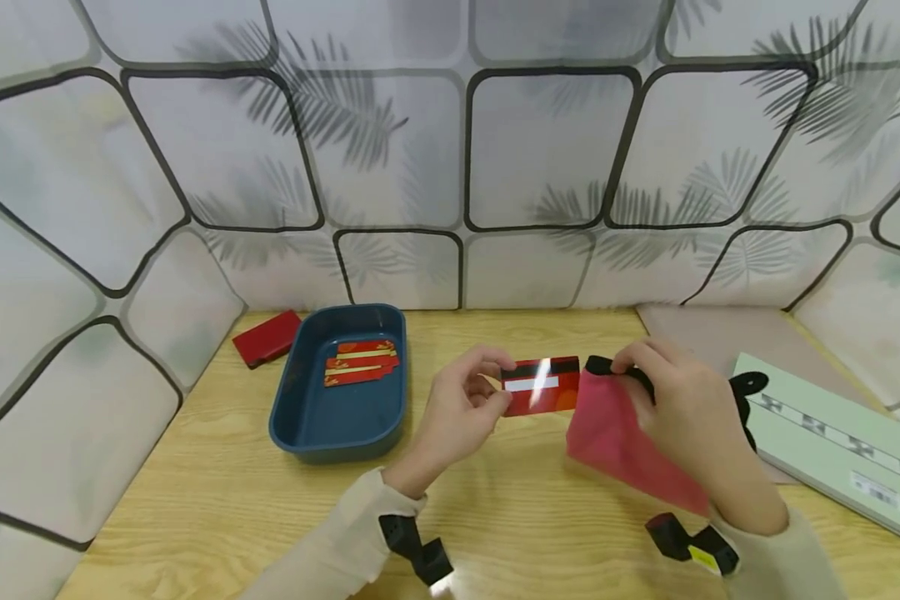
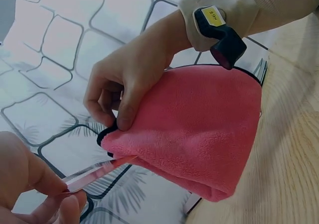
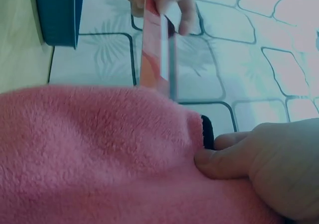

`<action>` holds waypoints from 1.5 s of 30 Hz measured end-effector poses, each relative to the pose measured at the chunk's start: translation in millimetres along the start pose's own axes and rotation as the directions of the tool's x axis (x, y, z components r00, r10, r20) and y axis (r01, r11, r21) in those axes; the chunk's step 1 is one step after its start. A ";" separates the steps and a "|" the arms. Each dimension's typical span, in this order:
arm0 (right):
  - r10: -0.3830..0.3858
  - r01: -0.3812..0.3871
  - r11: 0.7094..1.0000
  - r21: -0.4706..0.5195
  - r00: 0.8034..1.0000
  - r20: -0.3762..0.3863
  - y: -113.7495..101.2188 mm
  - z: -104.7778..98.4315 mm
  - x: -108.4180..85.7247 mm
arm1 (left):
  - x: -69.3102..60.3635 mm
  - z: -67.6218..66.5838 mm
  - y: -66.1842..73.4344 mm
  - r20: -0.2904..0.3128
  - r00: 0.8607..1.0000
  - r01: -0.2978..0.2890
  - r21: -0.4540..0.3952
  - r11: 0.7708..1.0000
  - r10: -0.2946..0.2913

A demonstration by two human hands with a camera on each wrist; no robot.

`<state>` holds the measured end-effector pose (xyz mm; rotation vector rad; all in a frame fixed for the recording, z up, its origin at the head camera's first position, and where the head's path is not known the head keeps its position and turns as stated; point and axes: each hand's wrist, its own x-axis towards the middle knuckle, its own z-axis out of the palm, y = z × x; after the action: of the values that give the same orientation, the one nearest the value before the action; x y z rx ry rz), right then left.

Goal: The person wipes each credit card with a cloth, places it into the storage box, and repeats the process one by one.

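Observation:
Between thumb and fingers, my left hand (image 1: 461, 408) pinches a red plastic card (image 1: 542, 386) by its left end; a black stripe and a white strip cross it. My right hand (image 1: 682, 408) grips the black-edged top corner of a pink fleecy cloth (image 1: 618, 429), which hangs down toward the table. Card and cloth meet or nearly meet at the card's right end. In the left wrist view the card (image 2: 92, 176) reaches the edge of the cloth (image 2: 194, 129). The right wrist view has the cloth (image 3: 89, 149) in front, hiding the card's lower end.
Left of my hands stands a blue tray (image 1: 337, 429) with several red and gold cards (image 1: 360, 362) inside. Behind it lies a dark red wallet-like case (image 1: 267, 337). On the right, a pale green book or folder (image 1: 832, 450) rests partly on a greyish-pink board (image 1: 727, 329).

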<state>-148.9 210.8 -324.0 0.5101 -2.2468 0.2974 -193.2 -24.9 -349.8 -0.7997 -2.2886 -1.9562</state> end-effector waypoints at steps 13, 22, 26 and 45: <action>0.017 -0.007 0.999 0.052 0.981 -0.192 5.3 -1.9 5.3 | 5.3 1.5 3.6 -0.046 0.998 0.037 0.020 0.999 -0.036; -0.020 0.041 0.995 0.091 0.976 -0.219 1.5 -12.4 7.5 | 8.6 4.0 -0.7 -0.169 0.985 0.019 -0.038 0.999 -0.025; -0.040 0.067 0.991 0.116 0.974 -0.225 -3.9 -14.9 8.3 | 8.4 5.3 2.3 -0.187 0.982 0.010 0.021 1.000 -0.006; -0.104 0.147 0.950 0.275 0.981 -0.166 -25.1 -13.1 5.3 | 6.7 1.2 -6.3 -0.031 0.994 0.110 0.042 0.993 -0.109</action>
<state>-132.1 191.8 -310.2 0.7549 -2.0249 0.5813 -201.2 -21.8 -353.6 -0.6505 -2.3984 -1.9383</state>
